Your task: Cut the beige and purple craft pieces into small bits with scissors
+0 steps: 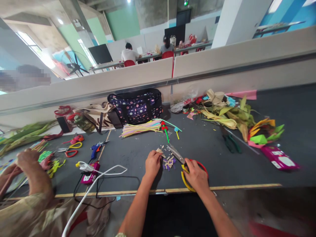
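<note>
My right hand (196,176) grips the red and yellow handles of a pair of scissors (184,163), whose metal blades point up and left over the dark table (217,164). My left hand (152,163) rests fingers-down, curled, beside a small heap of cut pale and purple stick pieces (168,161); whether it holds any piece is hidden. The scissor tips lie just right of that heap.
A bundle of coloured straws (140,127) lies before a dotted dark bag (135,106). Leaves and coloured paper scraps (237,118) fill the right. A pink packet (280,158), glue gun (96,148), white cable (98,177) and other scissors (72,148) lie about. Another person's hands (29,168) work at left.
</note>
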The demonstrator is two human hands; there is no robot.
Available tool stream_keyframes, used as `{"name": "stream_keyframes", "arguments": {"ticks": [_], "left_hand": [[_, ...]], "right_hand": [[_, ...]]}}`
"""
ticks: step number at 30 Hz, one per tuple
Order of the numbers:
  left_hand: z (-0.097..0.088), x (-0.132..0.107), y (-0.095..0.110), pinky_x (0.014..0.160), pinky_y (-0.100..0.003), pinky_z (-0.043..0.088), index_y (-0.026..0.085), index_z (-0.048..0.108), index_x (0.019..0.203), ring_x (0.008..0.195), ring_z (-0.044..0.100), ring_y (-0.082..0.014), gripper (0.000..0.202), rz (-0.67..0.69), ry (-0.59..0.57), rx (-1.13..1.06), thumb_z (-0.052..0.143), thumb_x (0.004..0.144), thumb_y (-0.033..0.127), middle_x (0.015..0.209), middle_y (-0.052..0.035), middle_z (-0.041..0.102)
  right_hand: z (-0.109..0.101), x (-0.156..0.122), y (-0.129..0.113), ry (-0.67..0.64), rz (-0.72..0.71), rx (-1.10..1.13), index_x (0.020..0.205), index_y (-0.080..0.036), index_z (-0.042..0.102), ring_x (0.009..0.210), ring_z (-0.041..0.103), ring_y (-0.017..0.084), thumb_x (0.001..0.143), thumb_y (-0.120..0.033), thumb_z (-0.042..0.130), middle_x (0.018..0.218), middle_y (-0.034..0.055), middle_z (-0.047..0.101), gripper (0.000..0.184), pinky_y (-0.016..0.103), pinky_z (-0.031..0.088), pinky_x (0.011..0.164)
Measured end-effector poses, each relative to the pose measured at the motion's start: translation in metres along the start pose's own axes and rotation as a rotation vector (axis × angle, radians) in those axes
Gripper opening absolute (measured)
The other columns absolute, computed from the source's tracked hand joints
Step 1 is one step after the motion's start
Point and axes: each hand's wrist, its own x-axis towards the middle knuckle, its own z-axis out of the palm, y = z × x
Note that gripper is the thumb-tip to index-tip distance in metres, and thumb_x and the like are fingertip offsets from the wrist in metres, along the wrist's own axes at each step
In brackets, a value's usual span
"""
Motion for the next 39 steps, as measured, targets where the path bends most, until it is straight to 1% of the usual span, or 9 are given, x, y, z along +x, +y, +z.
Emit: {"name": "stream_keyframes", "arguments": {"ticks": [5, 11, 15, 19, 23, 27, 29, 33, 39], "left_hand": [[-0.001, 0.008, -0.001, 0.078, -0.028, 0.044, 0.026, 0.067, 0.103, 0.089, 0.055, -0.0187, 0.024, -0.025, 0.131, -0.031, 0.052, 0.086, 0.019, 0.098, -0.0061, 0.057], [0.005, 0.027, -0.017, 0.076, -0.027, 0.043, 0.023, 0.065, 0.097, 0.08, 0.057, -0.0166, 0.018, -0.124, 0.118, -0.047, 0.052, 0.085, 0.02, 0.093, -0.005, 0.06], [0.006, 0.038, -0.03, 0.075, -0.028, 0.043, 0.021, 0.065, 0.089, 0.078, 0.058, -0.0173, 0.014, -0.174, 0.183, -0.128, 0.054, 0.081, 0.018, 0.085, -0.0046, 0.062], [0.003, 0.036, -0.034, 0.072, -0.028, 0.045, 0.02, 0.066, 0.084, 0.071, 0.058, -0.0145, 0.01, -0.218, 0.232, -0.227, 0.059, 0.077, 0.019, 0.087, -0.0032, 0.061], [0.001, 0.027, -0.029, 0.074, -0.027, 0.046, 0.022, 0.068, 0.085, 0.074, 0.057, -0.0132, 0.013, -0.16, 0.159, -0.22, 0.063, 0.074, 0.017, 0.094, -0.0028, 0.059], [0.001, 0.026, -0.022, 0.074, -0.026, 0.045, 0.021, 0.068, 0.088, 0.074, 0.056, -0.0123, 0.014, -0.167, 0.182, -0.165, 0.057, 0.08, 0.017, 0.094, -0.003, 0.058], [0.0, 0.031, -0.017, 0.075, -0.026, 0.044, 0.02, 0.068, 0.085, 0.078, 0.055, -0.0137, 0.013, -0.159, 0.177, -0.084, 0.056, 0.081, 0.019, 0.089, -0.0028, 0.059], [0.001, 0.049, -0.006, 0.081, -0.029, 0.042, 0.021, 0.07, 0.08, 0.091, 0.053, -0.0181, 0.011, -0.101, 0.088, 0.109, 0.059, 0.082, 0.022, 0.089, -0.0048, 0.059], [0.009, 0.07, 0.004, 0.076, -0.029, 0.043, 0.022, 0.07, 0.083, 0.097, 0.047, -0.0209, 0.008, -0.068, -0.024, 0.298, 0.062, 0.081, 0.026, 0.096, -0.0065, 0.054]], "right_hand": [[-0.001, 0.001, 0.0, -0.004, 0.007, -0.002, 0.121, -0.025, 0.052, 0.064, 0.057, 0.01, 0.084, -0.026, 0.054, 0.095, 0.0005, 0.059, 0.037, 0.023, 0.035, 0.052], [-0.002, 0.0, 0.0, -0.018, 0.014, 0.005, 0.121, -0.026, 0.052, 0.065, 0.058, 0.01, 0.083, -0.026, 0.056, 0.095, -0.0004, 0.059, 0.038, 0.023, 0.035, 0.053], [-0.001, 0.001, 0.001, -0.027, 0.007, 0.016, 0.122, -0.026, 0.05, 0.068, 0.059, 0.01, 0.084, -0.027, 0.056, 0.096, -0.0005, 0.058, 0.039, 0.023, 0.035, 0.054], [-0.001, 0.001, 0.001, -0.025, 0.007, 0.025, 0.122, -0.026, 0.05, 0.069, 0.059, 0.01, 0.084, -0.027, 0.056, 0.096, -0.0007, 0.059, 0.039, 0.023, 0.035, 0.054], [-0.001, 0.0, 0.001, -0.02, 0.011, 0.02, 0.121, -0.026, 0.051, 0.067, 0.058, 0.009, 0.083, -0.026, 0.057, 0.096, -0.0005, 0.059, 0.039, 0.023, 0.034, 0.053], [-0.001, 0.001, 0.0, -0.021, 0.01, 0.011, 0.121, -0.026, 0.051, 0.066, 0.058, 0.009, 0.082, -0.027, 0.057, 0.097, -0.0004, 0.059, 0.04, 0.023, 0.033, 0.053], [-0.002, 0.001, 0.0, -0.029, 0.004, 0.004, 0.122, -0.026, 0.051, 0.067, 0.058, 0.009, 0.083, -0.027, 0.056, 0.096, -0.0004, 0.059, 0.039, 0.023, 0.033, 0.053], [-0.003, 0.001, 0.0, -0.035, 0.011, 0.003, 0.121, -0.026, 0.051, 0.066, 0.058, 0.01, 0.084, -0.027, 0.055, 0.096, -0.0003, 0.058, 0.037, 0.023, 0.034, 0.054], [-0.005, 0.002, -0.001, -0.031, -0.008, 0.01, 0.122, -0.025, 0.051, 0.069, 0.058, 0.01, 0.084, -0.028, 0.055, 0.096, 0.0005, 0.058, 0.038, 0.022, 0.034, 0.054]]}}
